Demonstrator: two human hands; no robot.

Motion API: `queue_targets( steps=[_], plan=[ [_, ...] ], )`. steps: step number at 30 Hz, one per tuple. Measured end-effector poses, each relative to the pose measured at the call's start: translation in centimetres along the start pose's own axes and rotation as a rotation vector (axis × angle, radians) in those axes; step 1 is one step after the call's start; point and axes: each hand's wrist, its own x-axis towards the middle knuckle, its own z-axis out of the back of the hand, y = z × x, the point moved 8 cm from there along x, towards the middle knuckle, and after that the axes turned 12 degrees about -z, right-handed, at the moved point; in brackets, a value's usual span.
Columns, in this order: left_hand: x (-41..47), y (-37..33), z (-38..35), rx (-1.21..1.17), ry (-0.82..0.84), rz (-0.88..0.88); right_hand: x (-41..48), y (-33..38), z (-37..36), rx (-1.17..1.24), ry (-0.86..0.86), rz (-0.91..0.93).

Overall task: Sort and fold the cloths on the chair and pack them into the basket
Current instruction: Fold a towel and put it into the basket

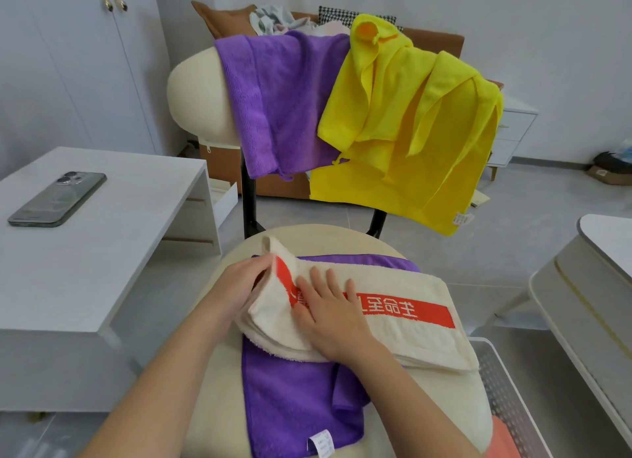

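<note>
While the left hand has its grip pinched on the lifted left end of the cream towel, the right hand lies flat with straight fingers across the red stripe, so I'd say it's mid-fold. Tip: bring that end straight over along the stripe, match the edges, then smooth outward. Towel sits on the chair seat over a purple cloth, long axis running left to right, right end slanting toward the basket.

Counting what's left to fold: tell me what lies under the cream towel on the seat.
A purple cloth lies under the cream towel, showing past its far and near edges, on the chair seat. Anything else beneath is covered by the towel.
</note>
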Motion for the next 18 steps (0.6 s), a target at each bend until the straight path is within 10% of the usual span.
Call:
queue_targets(
  steps=[7,13,18],
  plan=[
    [-1.3,-1.0,-6.5,-0.371,0.339,-0.133,-1.3,0.4,2.0,1.889,0.542,-0.261],
    [-1.4,-2.0,-9.8,-0.753,0.291,-0.065,-1.5,-4.3,1.4,1.831,0.452,-0.525],
    [-0.8,-2.9,-9.3,0.038,0.168,-0.441,-1.1,-6.4,1.5,1.709,0.401,-0.583]
  ],
)
